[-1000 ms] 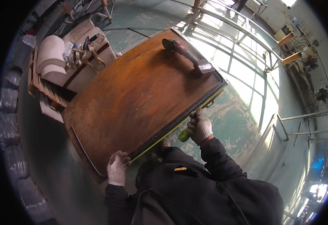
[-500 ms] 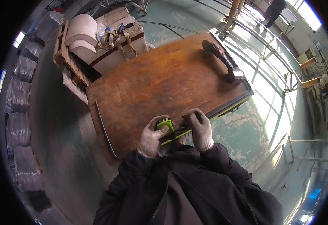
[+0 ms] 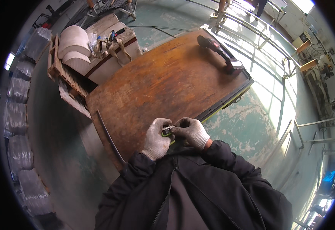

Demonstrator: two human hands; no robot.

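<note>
Readable text: none | power tool (image 3: pixel 219 50), upper right of frame — pale patch (image 3: pixel 235 63) on its battery end, too small to read | small green device (image 3: pixel 166 132), lower centre — partly covered, nothing legible

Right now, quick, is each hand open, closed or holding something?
Left hand: closed, holding a small green tool.
Right hand: fingers curled at the tool; grip unclear.

Left hand (image 3: pixel 156 140) and right hand (image 3: pixel 193 133) together, curled
</note>
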